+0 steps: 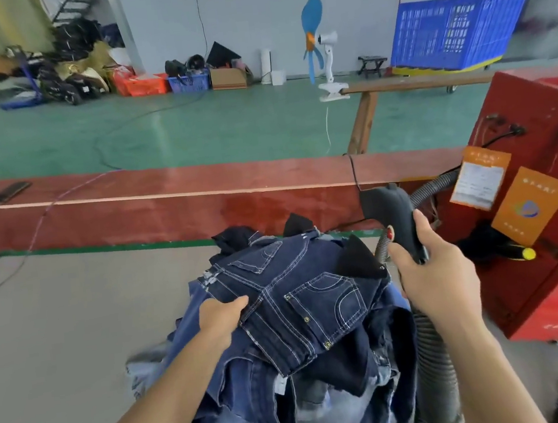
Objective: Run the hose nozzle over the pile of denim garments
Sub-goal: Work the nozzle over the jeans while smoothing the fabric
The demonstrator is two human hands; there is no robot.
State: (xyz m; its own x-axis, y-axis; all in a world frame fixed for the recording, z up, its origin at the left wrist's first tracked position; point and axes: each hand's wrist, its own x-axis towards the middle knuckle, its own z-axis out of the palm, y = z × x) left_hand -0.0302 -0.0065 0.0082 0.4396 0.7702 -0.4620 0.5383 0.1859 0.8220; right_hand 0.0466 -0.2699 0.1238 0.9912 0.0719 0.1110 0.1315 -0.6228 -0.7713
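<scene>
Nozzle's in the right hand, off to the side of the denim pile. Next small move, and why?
Probably swing the right hand left and down so the black nozzle meets the top pair of jeans. The nozzle is held above the pile's right edge, apart from the fabric, while the left hand already grips the top garment's edge, seemingly steadying it for a pass.

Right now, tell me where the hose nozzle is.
In the head view, right of centre: the right hand grips the black hose nozzle just above the denim pile's right edge, beside the red machine.
</scene>
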